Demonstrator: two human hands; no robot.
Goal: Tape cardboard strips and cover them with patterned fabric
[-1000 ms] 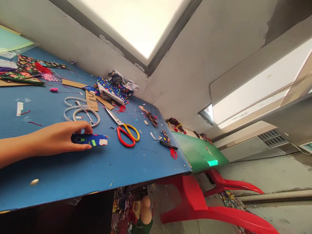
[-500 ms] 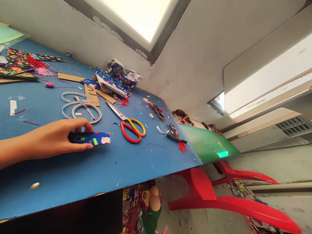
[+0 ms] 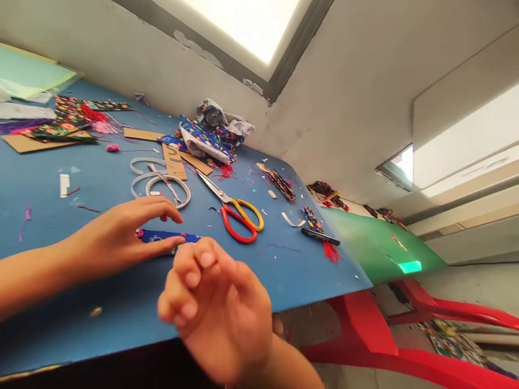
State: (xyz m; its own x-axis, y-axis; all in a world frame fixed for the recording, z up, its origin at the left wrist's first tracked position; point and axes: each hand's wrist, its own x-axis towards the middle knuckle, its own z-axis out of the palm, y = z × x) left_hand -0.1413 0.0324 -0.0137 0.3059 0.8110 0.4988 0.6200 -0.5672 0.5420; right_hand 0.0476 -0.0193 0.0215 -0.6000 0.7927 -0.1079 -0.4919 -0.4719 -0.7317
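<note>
My left hand [image 3: 121, 235] is over the blue patterned fabric strip [image 3: 152, 234], which lies flat on the table. Its fingers and thumb are spread apart, with the thumb across the strip. The strip's right end is hidden behind my right hand [image 3: 221, 308]. That hand is raised in front of the table edge, palm turned up, fingers loosely curled, with nothing visible in it. Scissors with red and yellow handles [image 3: 237, 216] lie half open beyond both hands. A coiled white tape [image 3: 184, 197] rests behind my left hand.
Crumpled blue fabric [image 3: 208, 140] and cardboard strips [image 3: 174, 162] lie toward the wall. At the right are a black pen-like object [image 3: 320, 236] and a strip with a red tassel [image 3: 331, 252]. Red chairs [image 3: 365, 324] stand beside a green table [image 3: 357, 237].
My left hand has loosened from around the fabric strip, its fingers now apart. My right hand has come into view from below. The view has shifted, so the table things appear farther right.
</note>
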